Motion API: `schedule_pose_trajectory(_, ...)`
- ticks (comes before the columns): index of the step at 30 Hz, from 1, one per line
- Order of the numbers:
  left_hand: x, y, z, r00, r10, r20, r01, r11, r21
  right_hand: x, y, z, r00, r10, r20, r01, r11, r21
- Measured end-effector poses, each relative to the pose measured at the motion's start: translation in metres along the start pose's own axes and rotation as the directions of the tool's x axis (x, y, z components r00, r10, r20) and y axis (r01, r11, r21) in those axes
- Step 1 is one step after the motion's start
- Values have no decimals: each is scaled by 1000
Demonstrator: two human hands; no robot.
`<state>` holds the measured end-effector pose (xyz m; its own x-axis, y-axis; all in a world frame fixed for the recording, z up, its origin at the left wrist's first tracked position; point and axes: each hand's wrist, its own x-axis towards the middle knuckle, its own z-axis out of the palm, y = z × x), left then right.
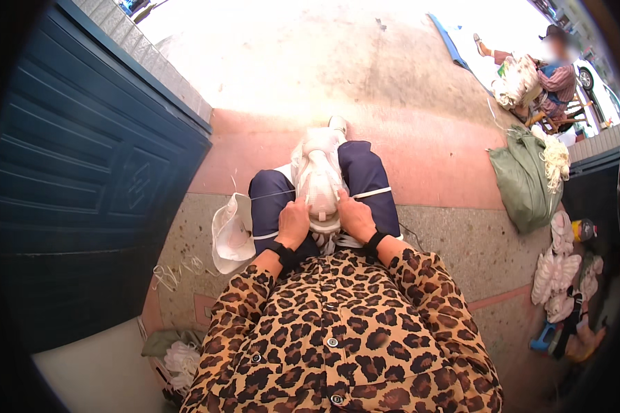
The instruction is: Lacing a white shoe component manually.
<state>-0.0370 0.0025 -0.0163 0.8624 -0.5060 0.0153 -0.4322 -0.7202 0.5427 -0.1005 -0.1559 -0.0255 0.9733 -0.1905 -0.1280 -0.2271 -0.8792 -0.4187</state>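
Observation:
A pale white-and-pink piece that looks like a sneaker upper (319, 180) lies between my knees, its near end rounded and toward me. My left hand (295, 221) is closed, with fingertips pinching at the left edge of the upper. From the same side, my right hand (356, 219) mirrors it, fingers curled at the right edge. A thin pale thread seems to run left from my left hand across my dark trouser leg. Whether either hand also grips a small tool or thread end is too small to tell.
An open white bag (231, 237) stands by my left leg, near loose white strings (176, 273). A dark blue door (96, 151) rises on the left. To the right are a green sack (525, 180) and several pale uppers (556, 275). Another person (554, 79) sits at the far right.

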Motion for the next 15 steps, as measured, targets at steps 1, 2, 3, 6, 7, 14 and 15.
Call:
schedule_pose_trajectory(1,0,-1,-1,1000,-1,-2,1,1000,-2,-1,0,2,998,33,45,-34,999,9)
schedule_pose_trajectory(2,-1,3,-4,999,-4,36,3,1000,5,-1,-3,-3,993,66,96,-68,998,14)
schedule_pose_trajectory(3,-1,6,-7,997,-8,76,7,1000,11,2,-9,-17,971,112,211,-126,991,54)
schedule_pose_trajectory(6,5,7,-17,987,32,155,-28,999,-30,17,5,-34,993,-40,112,3,950,314)
schedule_pose_trajectory(7,5,6,-19,987,32,156,-27,999,-36,25,5,-49,997,-31,69,-15,812,583)
schedule_pose_trajectory(14,16,-2,-72,934,200,-296,-165,976,139,47,3,-213,926,229,-302,312,-8,950)
schedule_pose_trajectory(15,17,-11,-85,942,140,-306,-81,977,198,48,2,-224,913,227,-338,348,-6,937)
